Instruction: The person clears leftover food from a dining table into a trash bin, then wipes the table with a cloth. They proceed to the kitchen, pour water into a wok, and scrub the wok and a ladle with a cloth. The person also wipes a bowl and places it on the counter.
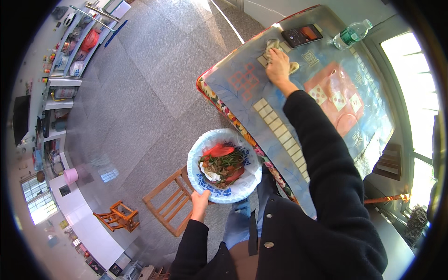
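My left hand (200, 203) grips the rim of a trash bin (197, 154) lined with a pale plastic bag. Inside the bin lie green vegetable scraps (229, 159), red pieces and crumpled white tissue (211, 174). The bin is beside the long edge of a table (245, 115) covered with a blue patterned tablecloth. My right hand (278, 66) is closed on a crumpled cloth (272, 46) pressed on the tabletop, near its far end. Just beyond the cloth lies a dark smartphone (302, 35) with its screen lit.
A clear plastic bottle (351, 34) with a green label is on the table's far right. A wooden chair (171, 199) stands by the bin, and a small wooden stool (122, 215) is farther left. Shelves (75, 42) line the left wall, with a pink bucket (71, 176) lower down.
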Demonstrator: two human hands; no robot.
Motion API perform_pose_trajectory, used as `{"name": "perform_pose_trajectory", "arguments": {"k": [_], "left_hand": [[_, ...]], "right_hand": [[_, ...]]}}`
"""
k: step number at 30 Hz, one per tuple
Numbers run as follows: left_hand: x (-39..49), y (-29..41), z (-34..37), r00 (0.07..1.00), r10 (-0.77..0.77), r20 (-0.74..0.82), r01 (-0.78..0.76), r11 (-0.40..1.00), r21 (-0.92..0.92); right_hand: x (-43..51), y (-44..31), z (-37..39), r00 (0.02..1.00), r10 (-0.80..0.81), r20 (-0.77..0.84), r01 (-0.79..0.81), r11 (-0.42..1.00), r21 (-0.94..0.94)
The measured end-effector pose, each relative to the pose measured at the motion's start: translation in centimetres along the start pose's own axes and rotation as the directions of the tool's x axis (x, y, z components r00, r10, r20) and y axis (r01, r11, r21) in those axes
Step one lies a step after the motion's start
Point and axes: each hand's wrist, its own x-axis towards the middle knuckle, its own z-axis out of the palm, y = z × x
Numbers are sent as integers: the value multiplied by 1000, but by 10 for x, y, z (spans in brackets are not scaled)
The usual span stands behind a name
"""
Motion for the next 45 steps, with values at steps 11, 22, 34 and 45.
{"name": "perform_pose_trajectory", "arguments": {"k": [11,22,34,45], "left_hand": [[1,-30,-9,999,49,-16,-49,998,43],[10,-40,-8,1000,-10,19,12,997,-78],[5,-58,-8,996,22,81,-26,999,46],[6,-87,-12,970,52,236,-50,999,-13]], "right_hand": [[-115,-209,7,318,-652,688,-456,532,714],[-27,49,-120,986,-34,160,21,997,80],[-212,-162,-142,924,-213,317,-101,664,741],[-158,-88,-133,941,59,333,-35,996,-77]]}}
